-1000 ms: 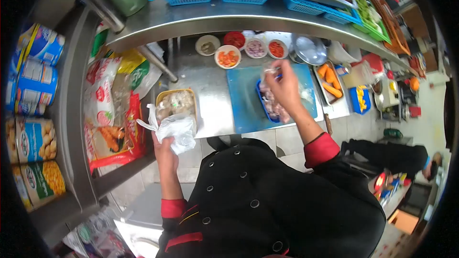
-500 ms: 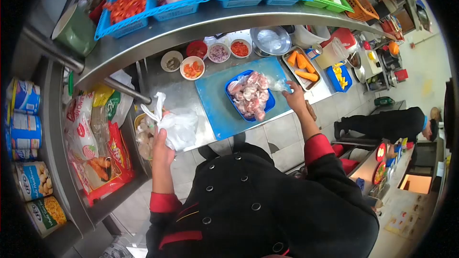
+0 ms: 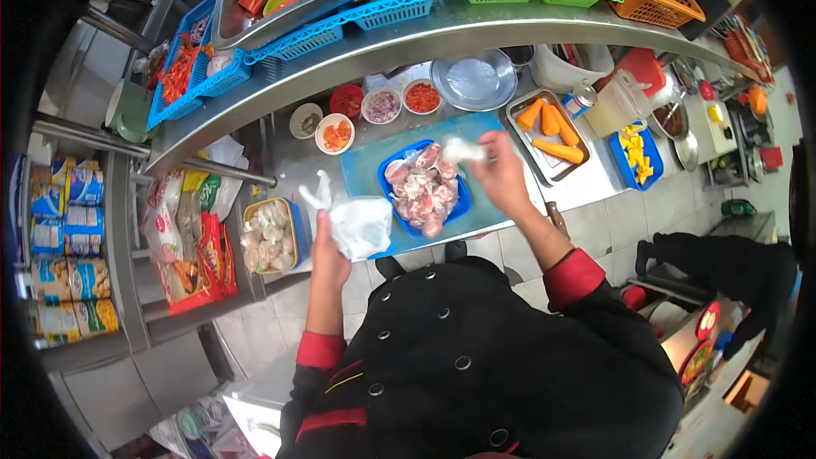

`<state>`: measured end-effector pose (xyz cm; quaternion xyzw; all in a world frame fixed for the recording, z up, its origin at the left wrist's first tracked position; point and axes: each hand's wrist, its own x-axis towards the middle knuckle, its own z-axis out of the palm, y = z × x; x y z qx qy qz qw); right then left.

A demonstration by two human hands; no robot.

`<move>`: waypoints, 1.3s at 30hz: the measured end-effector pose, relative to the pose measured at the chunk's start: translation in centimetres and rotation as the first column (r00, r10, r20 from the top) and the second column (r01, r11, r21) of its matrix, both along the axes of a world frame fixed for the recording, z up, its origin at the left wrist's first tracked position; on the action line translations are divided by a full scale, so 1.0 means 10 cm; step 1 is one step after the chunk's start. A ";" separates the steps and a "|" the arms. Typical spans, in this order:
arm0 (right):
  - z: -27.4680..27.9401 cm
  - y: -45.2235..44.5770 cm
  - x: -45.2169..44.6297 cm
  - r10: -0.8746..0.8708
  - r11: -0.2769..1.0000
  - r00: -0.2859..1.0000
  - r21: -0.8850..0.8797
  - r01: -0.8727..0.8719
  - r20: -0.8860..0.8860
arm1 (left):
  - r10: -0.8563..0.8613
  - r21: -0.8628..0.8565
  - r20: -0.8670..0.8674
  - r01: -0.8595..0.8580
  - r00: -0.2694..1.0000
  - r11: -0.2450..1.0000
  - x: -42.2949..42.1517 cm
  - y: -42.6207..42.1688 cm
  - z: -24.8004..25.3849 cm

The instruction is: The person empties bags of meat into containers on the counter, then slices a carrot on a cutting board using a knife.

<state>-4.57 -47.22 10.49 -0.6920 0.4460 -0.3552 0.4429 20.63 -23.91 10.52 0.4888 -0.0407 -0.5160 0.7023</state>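
Observation:
A blue tub (image 3: pixel 461 206) holding pieces of pinkish raw meat (image 3: pixel 422 191), partly wrapped in clear plastic, sits on the blue cutting board (image 3: pixel 361 172). At its upper right, my right hand (image 3: pixel 500 174) pinches a bunched clear plastic bag (image 3: pixel 461 150), slightly blurred; whether it joins the plastic around the meat I cannot tell. My left hand (image 3: pixel 330 257) grips the left edge of a white plastic bag (image 3: pixel 360 226) with tied handles, beside the board's left side. What the white bag contains is hidden, and some left fingers are behind it.
Small bowls of chopped vegetables (image 3: pixel 381 106) stand behind the board. A tray of carrots (image 3: pixel 548 136) and a blue basket of yellow pieces (image 3: pixel 635 157) lie right. A brown handle (image 3: pixel 557 219) juts at the table edge. An overhead shelf (image 3: pixel 408 38) crosses above; another person (image 3: pixel 722 263) stands right.
My right hand has lifted the clear bag up and left, closer over the board. My left hand remains at the white bag. The camera view has shifted, showing more of the upper shelf.

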 end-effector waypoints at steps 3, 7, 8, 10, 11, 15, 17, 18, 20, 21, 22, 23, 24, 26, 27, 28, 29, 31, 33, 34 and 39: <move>0.08 0.42 0.31 0.345 0.894 0.938 -0.293 -0.338 -0.031 | -0.020 0.003 0.093 0.020 0.995 1.000 -0.38 -0.24 -0.07; 0.01 0.76 0.54 0.702 0.681 0.711 -0.252 -0.688 -0.044 | -0.112 -0.026 0.150 0.117 0.982 0.993 -0.68 -0.40 -0.08; 0.05 0.71 0.49 0.750 0.653 0.661 -0.161 -0.740 0.003 | -0.075 -0.052 0.148 0.084 0.986 0.995 -0.65 -0.37 -0.11; 0.25 0.58 0.33 0.805 0.592 0.588 -0.047 -0.805 0.079 | -0.013 -0.032 0.175 0.019 0.985 0.999 -0.66 -0.30 0.00; 0.13 0.51 0.30 0.777 0.629 0.614 -0.109 -0.770 0.141 | 0.018 -0.014 0.188 -0.015 0.982 1.000 -0.66 -0.21 0.06; -0.47 0.02 -0.01 0.537 0.841 0.841 0.029 -0.540 0.072 | 0.172 0.126 0.247 -0.208 0.953 0.970 -0.48 0.23 -0.08; -0.68 -0.12 -0.10 0.448 0.884 0.893 0.173 -0.435 -0.040 | 0.208 0.232 0.304 -0.284 0.930 0.930 -0.29 0.58 -0.40; -0.85 -0.13 -0.13 0.453 0.880 0.891 0.177 -0.442 -0.028 | 0.217 0.328 0.344 -0.334 0.914 0.884 -0.24 0.72 -0.50; -1.18 -0.11 -0.19 0.402 0.915 0.882 0.088 -0.393 -0.247 | 0.258 0.317 0.399 -0.396 0.880 0.862 -0.29 0.83 -0.39; -1.20 -0.10 -0.18 0.403 0.915 0.883 0.092 -0.392 -0.240 | 0.276 0.357 0.428 -0.442 0.860 0.823 -0.24 0.95 -0.39; -1.18 -0.07 -0.16 0.511 0.831 0.843 0.348 -0.434 -0.167 | 0.292 0.393 0.457 -0.485 0.840 0.781 -0.18 1.06 -0.41; -1.17 -0.06 -0.16 0.595 0.680 0.801 0.574 -0.456 -0.067 | 0.315 0.407 0.450 -0.506 0.836 0.761 -0.11 1.15 -0.45; -1.29 -0.06 -0.14 0.595 0.677 0.801 0.576 -0.458 -0.063 | 0.314 0.409 0.453 -0.507 0.835 0.759 -0.06 1.22 -0.47; -1.62 -0.05 -0.07 0.554 0.796 0.807 0.415 -0.441 -0.204 | 0.341 0.396 0.505 -0.563 0.793 0.725 0.03 1.34 -0.48; -1.63 -0.09 -0.05 0.558 0.792 0.806 0.417 -0.446 -0.197 | 0.347 0.381 0.515 -0.572 0.784 0.726 0.11 1.42 -0.53; -1.58 -0.14 -0.02 0.574 0.780 0.788 0.441 -0.443 -0.223 | 0.347 0.383 0.520 -0.577 0.780 0.722 0.17 1.49 -0.57; -1.54 -0.20 0.01 0.589 0.770 0.768 0.464 -0.439 -0.251 | 0.345 0.385 0.558 -0.604 0.755 0.698 0.23 1.55 -0.60; -1.35 -0.28 0.05 0.623 0.732 0.749 0.505 -0.458 -0.225 | 0.345 0.384 0.597 -0.635 0.724 0.670 0.28 1.59 -0.60; -1.23 -0.34 0.13 0.659 0.691 0.725 0.540 -0.480 -0.200 | 0.386 0.256 0.680 -0.696 0.623 0.671 0.32 1.62 -0.59; -1.20 -0.36 0.17 0.702 0.621 0.692 0.622 -0.477 -0.171 | 0.392 0.254 0.682 -0.703 0.617 0.665 0.36 1.67 -0.57; -1.35 -0.38 0.21 0.769 0.472 0.634 0.743 -0.474 -0.083 | 0.066 0.457 0.793 -0.663 0.605 0.593 0.75 1.88 -0.39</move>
